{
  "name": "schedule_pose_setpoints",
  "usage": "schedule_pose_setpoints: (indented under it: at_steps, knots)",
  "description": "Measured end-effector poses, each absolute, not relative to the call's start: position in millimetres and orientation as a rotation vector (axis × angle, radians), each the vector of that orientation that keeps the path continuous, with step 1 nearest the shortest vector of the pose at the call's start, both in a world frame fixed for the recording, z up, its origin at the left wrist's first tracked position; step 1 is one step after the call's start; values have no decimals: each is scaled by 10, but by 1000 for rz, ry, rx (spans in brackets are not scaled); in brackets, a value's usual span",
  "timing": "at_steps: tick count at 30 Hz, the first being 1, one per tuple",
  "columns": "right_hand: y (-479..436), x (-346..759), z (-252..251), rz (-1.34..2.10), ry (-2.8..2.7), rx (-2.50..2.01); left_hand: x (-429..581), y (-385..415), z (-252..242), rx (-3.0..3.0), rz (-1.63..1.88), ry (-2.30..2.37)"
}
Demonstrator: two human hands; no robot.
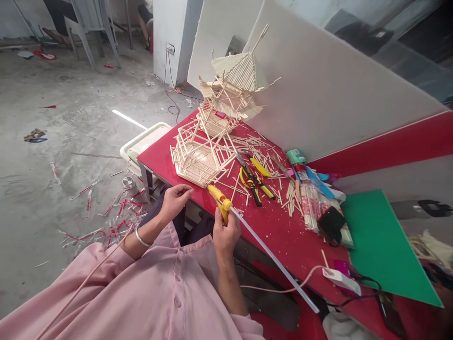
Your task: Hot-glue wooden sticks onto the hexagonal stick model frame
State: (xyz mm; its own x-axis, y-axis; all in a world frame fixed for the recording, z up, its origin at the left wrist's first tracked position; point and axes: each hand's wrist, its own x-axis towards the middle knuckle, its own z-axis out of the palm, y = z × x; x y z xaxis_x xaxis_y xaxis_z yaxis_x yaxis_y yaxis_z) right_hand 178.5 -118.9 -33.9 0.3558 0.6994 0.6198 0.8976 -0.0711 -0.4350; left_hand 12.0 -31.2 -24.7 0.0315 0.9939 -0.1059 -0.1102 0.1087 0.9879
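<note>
Grey concrete floor (85, 94) well out to the left of my left hand, littered with clear-and-red wrappers (122, 219); pale plastic chair (92, 28) far beyond. Red table (272, 236) runs ahead of both hands and off to the right.

Right hand (226, 231): wrapped round the handle of a yellow glue gun (220, 198), upright fist, thumb on the near side. Long clear glue stick (272, 257) juts from the gun's rear, slanting down to the right of this hand, past the table's near edge. Nozzle points away from me, just beside the near corner of a six-sided stick frame (200, 163).

Left hand (176, 200): fingers bent, tips drawn together with the thumb, just short of the frame. Whether they pinch something thin, I cannot tell. Silver bracelet (142, 237) on that wrist.

Frame sits on the table ahead of and between my hands. Behind it, farther off, a tiered, roofed stick model (237, 75). Ahead and right of my right hand: two yellow-and-black pliers (252, 182) among loose sticks (253, 144). Farther right, packs of sticks (311, 205), a green board (385, 250), and nearer me a white power strip (341, 279).
</note>
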Motion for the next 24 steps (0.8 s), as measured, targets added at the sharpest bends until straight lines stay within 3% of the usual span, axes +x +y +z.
schedule_pose_setpoints:
  at_steps: [24]
  knots:
    - [-1216, 1642, -207, -192, -1634, -1625, -193, -26, -300, 1170, 1516, 1351]
